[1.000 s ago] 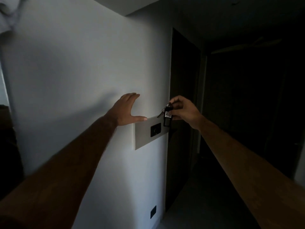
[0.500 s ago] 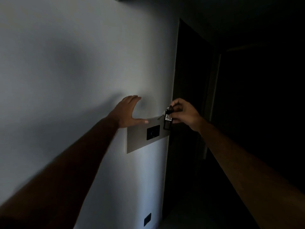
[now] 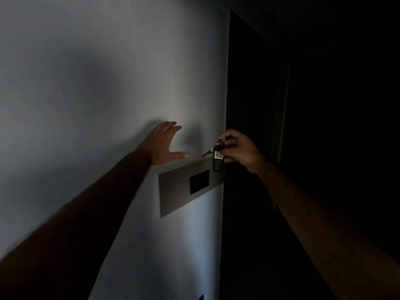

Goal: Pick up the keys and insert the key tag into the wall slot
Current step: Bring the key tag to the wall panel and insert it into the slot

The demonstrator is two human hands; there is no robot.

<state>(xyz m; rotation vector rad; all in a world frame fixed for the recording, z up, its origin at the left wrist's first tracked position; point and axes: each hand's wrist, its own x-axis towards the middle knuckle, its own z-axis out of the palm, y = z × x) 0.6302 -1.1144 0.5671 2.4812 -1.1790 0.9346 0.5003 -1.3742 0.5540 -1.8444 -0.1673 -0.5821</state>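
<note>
The key tag [image 3: 217,163], dark with a white label, hangs upright at the far right end of the grey wall plate [image 3: 175,191], probably so its lower edge can drop into a slot there; no slot is visible in the gloom. A silvery key [image 3: 207,153] juts left. The right hand [image 3: 239,150] pinches the bunch. The left hand [image 3: 163,144] rests flat, fingers spread, on the wall [image 3: 86,105], likely for steadiness.

Black key tag [image 3: 217,163] hanging upright, over grey wall panel [image 3: 175,191]
</note>
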